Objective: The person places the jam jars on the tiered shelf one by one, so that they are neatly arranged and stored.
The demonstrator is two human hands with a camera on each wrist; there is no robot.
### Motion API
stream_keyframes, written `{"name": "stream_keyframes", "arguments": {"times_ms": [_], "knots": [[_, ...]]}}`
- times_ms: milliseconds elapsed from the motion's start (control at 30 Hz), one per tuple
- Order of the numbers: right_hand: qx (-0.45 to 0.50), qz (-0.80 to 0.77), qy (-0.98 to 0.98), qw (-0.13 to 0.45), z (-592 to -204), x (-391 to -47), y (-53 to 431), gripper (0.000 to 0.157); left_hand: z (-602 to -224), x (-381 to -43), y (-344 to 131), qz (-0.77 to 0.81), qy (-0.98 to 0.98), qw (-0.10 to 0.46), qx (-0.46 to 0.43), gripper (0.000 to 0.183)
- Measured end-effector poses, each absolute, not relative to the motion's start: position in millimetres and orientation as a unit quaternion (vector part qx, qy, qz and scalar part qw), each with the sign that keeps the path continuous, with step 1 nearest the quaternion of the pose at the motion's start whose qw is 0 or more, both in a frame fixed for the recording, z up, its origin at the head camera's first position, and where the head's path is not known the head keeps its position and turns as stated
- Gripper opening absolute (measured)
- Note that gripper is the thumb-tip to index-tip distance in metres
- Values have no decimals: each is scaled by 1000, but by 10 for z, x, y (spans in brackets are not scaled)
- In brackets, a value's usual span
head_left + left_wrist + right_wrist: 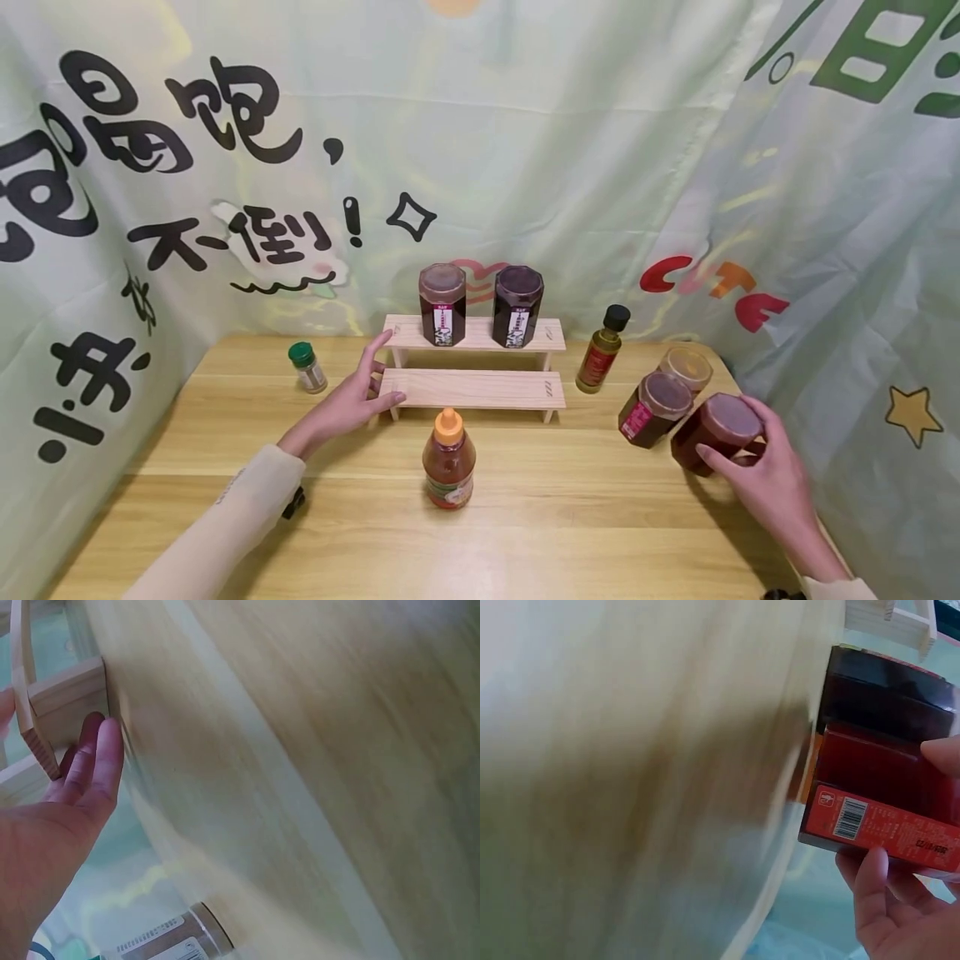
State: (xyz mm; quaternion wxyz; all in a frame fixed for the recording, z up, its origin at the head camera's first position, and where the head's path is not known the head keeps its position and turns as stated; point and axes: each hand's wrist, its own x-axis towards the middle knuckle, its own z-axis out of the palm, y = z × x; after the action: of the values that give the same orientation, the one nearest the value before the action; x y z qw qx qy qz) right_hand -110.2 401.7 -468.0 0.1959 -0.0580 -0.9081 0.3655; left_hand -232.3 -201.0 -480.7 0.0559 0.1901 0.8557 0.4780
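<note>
A two-tier wooden rack stands at mid-table, with two dark octagonal jars on its upper step. My left hand grips the rack's left end, thumb over the lower step. The left wrist view shows the fingers lying under the board beside a leg. At the far right, my right hand holds a dark red octagonal jar between thumb and fingers. A red label with a barcode faces the right wrist camera. Right beside it stands another dark jar.
An amber-lidded jar stands behind those jars. A black-capped bottle is right of the rack. In front is an orange-capped squeeze bottle; to the left, a green-capped shaker. A printed curtain hangs around the table.
</note>
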Motion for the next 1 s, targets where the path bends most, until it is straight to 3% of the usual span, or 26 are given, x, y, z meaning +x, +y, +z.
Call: {"name": "stream_keyframes", "arguments": {"times_ms": [433,1000], "knots": [[-76,371,-895,235,-4405,-837,3822,108,-4713,-2317,-2070,465,858,78,203,107],[7,383,-891,242,-3992,-814,3367,108,-4686,-2357,-2171,459,856,87,220,106]]}}
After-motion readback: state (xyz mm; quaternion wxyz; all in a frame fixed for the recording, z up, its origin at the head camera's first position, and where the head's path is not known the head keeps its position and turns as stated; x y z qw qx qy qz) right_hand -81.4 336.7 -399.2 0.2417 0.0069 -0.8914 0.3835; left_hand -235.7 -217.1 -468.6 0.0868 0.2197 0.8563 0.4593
